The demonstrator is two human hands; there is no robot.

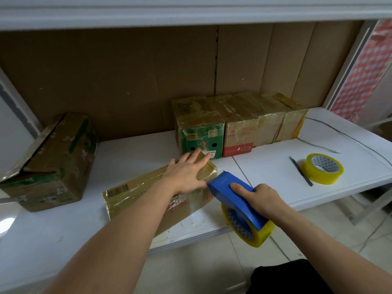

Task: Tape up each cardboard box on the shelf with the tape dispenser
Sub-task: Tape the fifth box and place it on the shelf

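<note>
While flat on the box (148,187), left hand (186,170) open; right hand (261,198) gripping dispenser (229,192).

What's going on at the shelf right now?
A person is taping the flat brown cardboard box at the front of the white shelf. The left hand presses flat on its far end while the right hand holds the blue tape dispenser against that end. A spare yellow tape roll and pen lie to the right.

Pen (301,171) lies left of tape roll (322,168).
</note>
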